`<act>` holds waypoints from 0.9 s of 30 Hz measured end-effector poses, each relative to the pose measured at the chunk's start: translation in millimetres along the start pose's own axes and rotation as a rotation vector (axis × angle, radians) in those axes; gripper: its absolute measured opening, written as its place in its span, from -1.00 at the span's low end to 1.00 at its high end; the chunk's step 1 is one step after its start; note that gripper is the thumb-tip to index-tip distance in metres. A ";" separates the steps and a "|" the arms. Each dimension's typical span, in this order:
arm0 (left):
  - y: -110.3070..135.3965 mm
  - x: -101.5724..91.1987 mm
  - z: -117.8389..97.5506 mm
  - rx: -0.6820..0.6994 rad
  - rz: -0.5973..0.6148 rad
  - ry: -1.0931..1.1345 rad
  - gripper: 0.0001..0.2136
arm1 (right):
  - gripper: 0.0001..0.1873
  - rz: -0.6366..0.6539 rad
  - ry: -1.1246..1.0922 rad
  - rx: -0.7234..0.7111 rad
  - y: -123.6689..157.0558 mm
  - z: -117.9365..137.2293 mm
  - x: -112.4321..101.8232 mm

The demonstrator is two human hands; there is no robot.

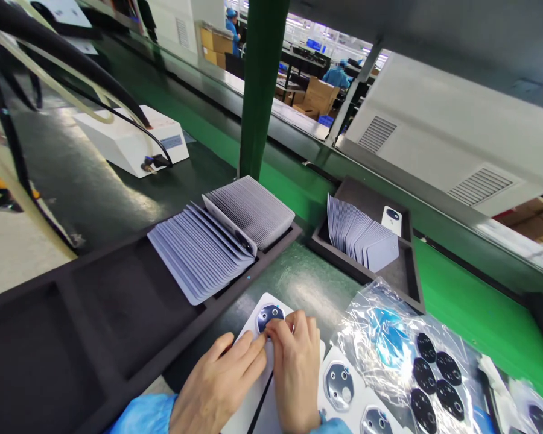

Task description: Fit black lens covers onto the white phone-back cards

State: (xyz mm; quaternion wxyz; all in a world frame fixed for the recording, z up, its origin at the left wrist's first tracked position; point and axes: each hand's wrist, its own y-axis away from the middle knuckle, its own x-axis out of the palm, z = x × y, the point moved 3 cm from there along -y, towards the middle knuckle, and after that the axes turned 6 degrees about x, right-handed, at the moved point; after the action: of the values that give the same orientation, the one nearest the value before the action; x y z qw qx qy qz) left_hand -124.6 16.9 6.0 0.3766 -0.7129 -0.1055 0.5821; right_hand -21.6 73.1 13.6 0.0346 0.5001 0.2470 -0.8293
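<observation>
A white phone back cover (266,301) with a dark, shiny round camera plate (270,314) lies in front of me. My left hand (226,380) rests on the cover, fingers stretched out and tips at the lower edge of the plate. Beside it, my right hand (296,374) has its thumb and index finger pinched at the same edge; whatever they hold is hidden. To the right lie more white covers with camera plates (339,384), partly overlapping. A clear plastic bag (366,319) is spread next to them, with several black round plates (424,375) on it.
A black tray (131,337) on the left holds stacked covers (203,256) on edge. Behind, a smaller black tray (414,271) holds fanned covers (359,235). A green post (262,90) rises beyond. A white box device (140,138) and hanging cables (72,54) stand left. Co-workers are far off.
</observation>
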 end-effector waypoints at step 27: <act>2.4 0.4 1.0 -0.024 0.029 0.006 -0.50 | -0.80 0.028 0.093 -0.019 -7.5 1.7 -0.8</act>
State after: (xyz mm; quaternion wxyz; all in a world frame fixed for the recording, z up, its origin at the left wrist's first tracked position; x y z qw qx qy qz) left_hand -126.1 15.9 4.0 0.3597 -0.7205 -0.1010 0.5843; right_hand -24.8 78.8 17.8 0.0395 0.5412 0.2489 -0.8022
